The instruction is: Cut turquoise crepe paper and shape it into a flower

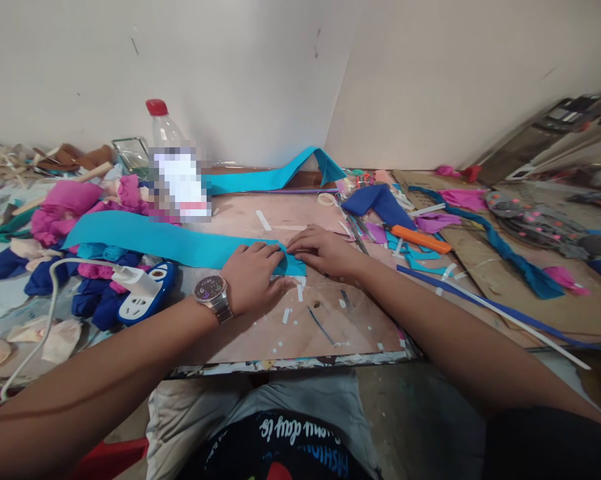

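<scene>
A long turquoise fabric strip (180,243) lies across the board (240,337), its right end under both hands. My left hand (254,277), below a wristwatch, rests on the strip near that end with its fingers stretched out flat. Just to the right, my right hand (325,252) touches the folded end, its fingers pressed together at the fabric's edge; what lies between them is too small to tell. Behind, a second turquoise strip (260,181) runs along the wall, peaked at its right end.
Pink and blue fabric bundles (68,203) and a power socket (143,293) are at left. A phone (183,183) leans by a red-capped bottle (164,127). An orange cutter (420,239), blue cloth (378,203) and a white stick (520,323) lie at right.
</scene>
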`<state>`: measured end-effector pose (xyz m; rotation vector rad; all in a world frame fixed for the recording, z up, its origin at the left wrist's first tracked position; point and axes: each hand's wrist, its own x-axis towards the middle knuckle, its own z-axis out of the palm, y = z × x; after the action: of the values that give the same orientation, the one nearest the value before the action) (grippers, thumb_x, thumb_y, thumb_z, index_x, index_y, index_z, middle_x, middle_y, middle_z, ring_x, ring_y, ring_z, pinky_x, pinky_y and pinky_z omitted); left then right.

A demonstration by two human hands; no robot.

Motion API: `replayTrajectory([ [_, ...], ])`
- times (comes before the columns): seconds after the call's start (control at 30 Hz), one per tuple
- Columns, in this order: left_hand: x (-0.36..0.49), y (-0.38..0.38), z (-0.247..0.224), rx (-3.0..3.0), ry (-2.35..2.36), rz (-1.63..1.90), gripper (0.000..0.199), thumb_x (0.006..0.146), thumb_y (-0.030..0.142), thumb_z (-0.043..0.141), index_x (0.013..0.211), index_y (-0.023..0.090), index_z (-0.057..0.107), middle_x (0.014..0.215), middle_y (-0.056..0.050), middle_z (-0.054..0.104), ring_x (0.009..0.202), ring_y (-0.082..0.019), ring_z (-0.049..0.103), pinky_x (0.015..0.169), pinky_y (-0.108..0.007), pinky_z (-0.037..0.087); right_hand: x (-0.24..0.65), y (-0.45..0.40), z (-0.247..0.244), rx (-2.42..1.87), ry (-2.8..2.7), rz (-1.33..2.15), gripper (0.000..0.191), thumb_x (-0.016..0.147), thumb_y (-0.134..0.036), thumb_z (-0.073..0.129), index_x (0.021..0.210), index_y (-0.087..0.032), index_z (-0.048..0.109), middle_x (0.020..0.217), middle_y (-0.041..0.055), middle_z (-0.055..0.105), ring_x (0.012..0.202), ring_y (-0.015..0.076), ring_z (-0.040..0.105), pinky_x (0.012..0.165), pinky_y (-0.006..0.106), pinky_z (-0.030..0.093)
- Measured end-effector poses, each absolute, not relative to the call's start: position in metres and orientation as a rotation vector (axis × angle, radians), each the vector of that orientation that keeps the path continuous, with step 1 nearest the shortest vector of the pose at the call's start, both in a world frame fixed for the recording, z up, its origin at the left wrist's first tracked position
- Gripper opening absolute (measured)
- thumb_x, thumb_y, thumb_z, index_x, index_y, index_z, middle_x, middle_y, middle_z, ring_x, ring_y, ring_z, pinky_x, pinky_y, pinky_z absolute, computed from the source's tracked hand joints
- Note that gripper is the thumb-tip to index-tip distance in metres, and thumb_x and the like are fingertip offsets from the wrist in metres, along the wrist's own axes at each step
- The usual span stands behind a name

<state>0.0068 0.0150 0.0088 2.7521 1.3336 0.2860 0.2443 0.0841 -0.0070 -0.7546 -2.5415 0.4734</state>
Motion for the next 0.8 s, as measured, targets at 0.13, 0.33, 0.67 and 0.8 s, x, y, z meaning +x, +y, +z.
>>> replayTrajectory([
  [0.13,0.0070,0.0159,0.0085,2.750,1.330,0.291,0.058,0.098,0.065,0.044,0.134,0.022,0.059,0.148,-0.010,0.058,0.133,-0.033,0.052,0.105,-0.051,0.042,0.2439,0.0829,-0.0048,-0.760,-2.556,0.478,0.020,0.095,-0.022,0.061,0.108,-0.024,0.078,0.112,0.0082,0.078,0.107,0.0243,0.069,0.102,0.047,0.046],
  [0.33,0.0059,0.0181,0.0072,2.743,1.324,0.318,0.060,0.097,0.067,0.044,0.132,0.020,0.060,0.143,-0.013,0.059,0.132,-0.034,0.051,0.106,-0.049,0.043,0.2441,0.0827,-0.0046,-0.765,-2.573,0.473,0.022,0.097,-0.022,0.060,0.109,-0.022,0.078,0.115,0.0099,0.077,0.108,0.0251,0.068,0.102,0.049,0.046],
  [0.67,0.0070,0.0180,0.0125,2.699,1.355,0.341,0.054,0.097,0.060,0.048,0.129,0.018,0.060,0.129,-0.014,0.062,0.124,-0.032,0.054,0.104,-0.047,0.046,0.2440,0.0824,-0.0069,-0.771,-2.586,0.448,0.022,0.099,-0.024,0.058,0.110,-0.024,0.077,0.117,0.0092,0.075,0.110,0.0245,0.066,0.103,0.049,0.047],
  [0.8,0.0077,0.0201,0.0098,2.732,1.258,0.389,0.060,0.098,0.061,0.046,0.142,0.020,0.050,0.150,-0.012,0.052,0.139,-0.032,0.045,0.111,-0.049,0.040,0.2437,0.0816,-0.0060,-0.760,-2.583,0.457,0.023,0.098,-0.022,0.059,0.111,-0.023,0.077,0.116,0.0100,0.075,0.111,0.0257,0.066,0.103,0.049,0.047],
])
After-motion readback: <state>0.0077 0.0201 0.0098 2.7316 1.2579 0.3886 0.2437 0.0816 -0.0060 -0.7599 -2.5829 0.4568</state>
